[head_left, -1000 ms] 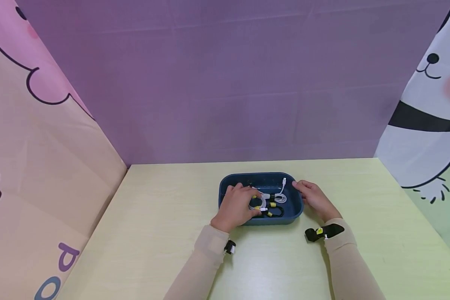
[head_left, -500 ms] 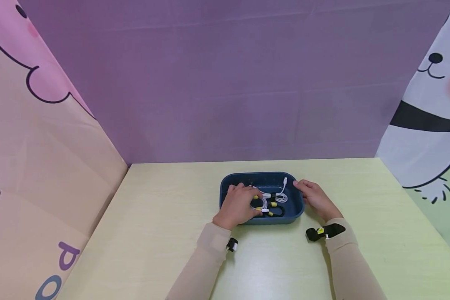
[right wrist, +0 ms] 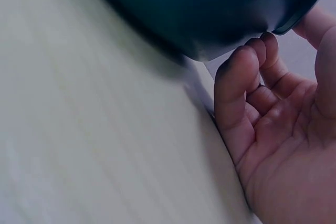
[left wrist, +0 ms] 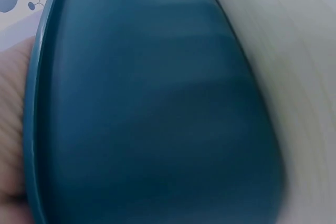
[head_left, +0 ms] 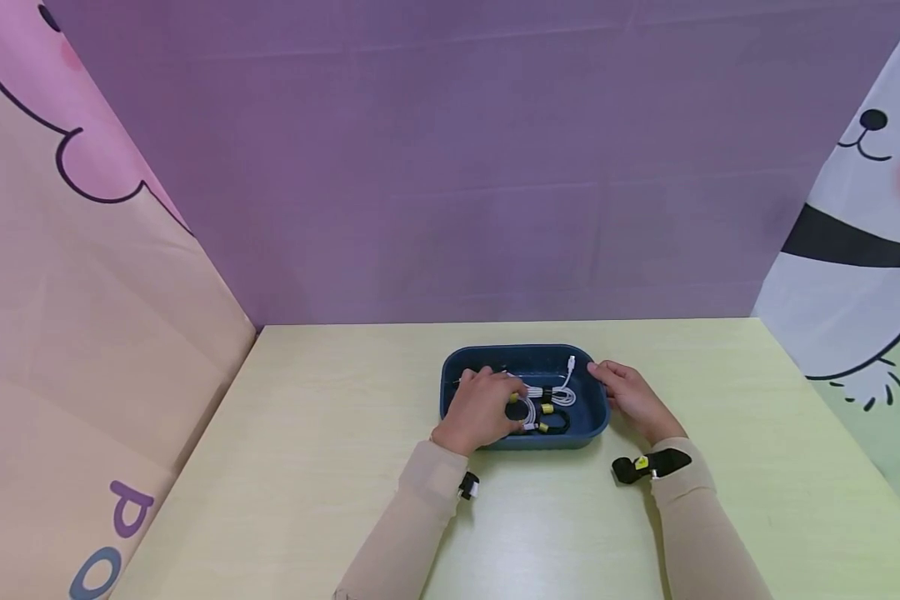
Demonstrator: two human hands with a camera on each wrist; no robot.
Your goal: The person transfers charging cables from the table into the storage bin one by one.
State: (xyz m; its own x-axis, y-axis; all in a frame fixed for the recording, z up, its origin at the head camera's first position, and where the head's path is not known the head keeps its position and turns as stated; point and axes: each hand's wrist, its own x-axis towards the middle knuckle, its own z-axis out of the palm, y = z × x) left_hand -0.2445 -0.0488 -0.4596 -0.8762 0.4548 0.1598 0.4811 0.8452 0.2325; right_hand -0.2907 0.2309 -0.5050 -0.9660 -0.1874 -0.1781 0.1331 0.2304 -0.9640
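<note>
A dark blue plastic bin (head_left: 525, 443) with rounded corners stands on the table. My left hand (head_left: 483, 408) reaches over its near left side, thumb and fingers bent around a coiled white cable (head_left: 529, 412) inside. Part of that coil is hidden under the hand. A second white cable (head_left: 562, 396), bundled with a black tie, lies to the right with its plug pointing up. Near it is a black cable (head_left: 558, 423) with yellow ends. My right hand (head_left: 633, 402) pinches the bin's right rim, thumb inside and fingers outside. The left wrist view shows mostly the bin's outer wall (left wrist: 157, 98).
The pale wooden table (head_left: 330, 467) extends around the bin. A purple cloth backdrop (head_left: 495, 167) rises behind its far edge. Printed cartoon panels stand at the left (head_left: 97, 292) and right (head_left: 862, 308).
The white plug by my left thumb has shifted slightly downward, along with the coil. My left hand has edged a little to the right. The right hand keeps its hold on the rim.
</note>
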